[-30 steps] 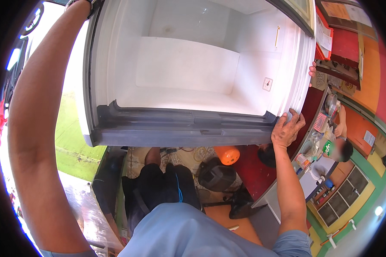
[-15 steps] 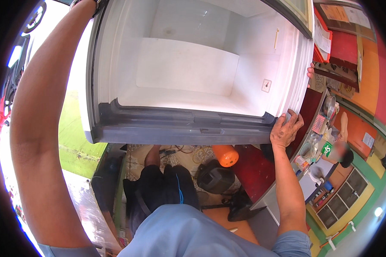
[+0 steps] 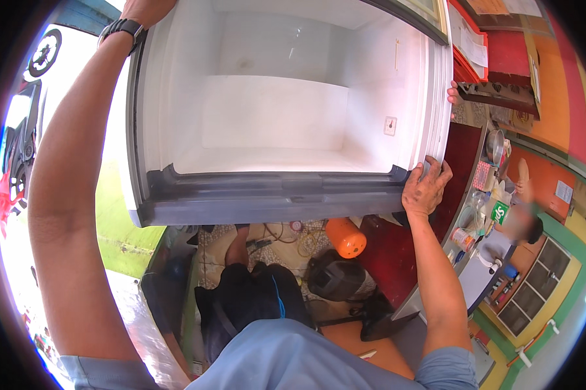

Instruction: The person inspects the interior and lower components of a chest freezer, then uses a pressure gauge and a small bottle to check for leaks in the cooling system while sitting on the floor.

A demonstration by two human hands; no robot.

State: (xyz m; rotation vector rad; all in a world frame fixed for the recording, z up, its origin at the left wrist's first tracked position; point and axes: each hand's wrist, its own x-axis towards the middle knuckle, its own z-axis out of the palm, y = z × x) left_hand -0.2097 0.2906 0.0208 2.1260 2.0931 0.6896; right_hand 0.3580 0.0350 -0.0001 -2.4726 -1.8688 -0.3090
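Note:
A chest freezer (image 3: 277, 201) with a bare white inside and a dark grey rim fills the upper middle, tilted toward me. A small dial thermometer (image 3: 390, 126) is fixed to its right inner wall. My left hand (image 3: 145, 10), with a dark watch on the wrist, grips its far left edge; the top of the picture cuts off part of the fingers. At the near right corner, my right hand (image 3: 428, 187) is closed over the rim, fingers bent. Another person's fingertips (image 3: 452, 94) hold the right side farther up; the rest of that person is hidden.
Below the freezer are an orange round object (image 3: 346, 238), a black bulky item (image 3: 335, 274) and loose cables on a patterned floor. A green surface (image 3: 120, 221) stands at left. On the right, a person (image 3: 517, 218) is beside a cluttered counter (image 3: 465, 218).
My left hand and its watch have come into view at the top. The freezer sits slightly farther left in the picture, with my right hand still on its corner.

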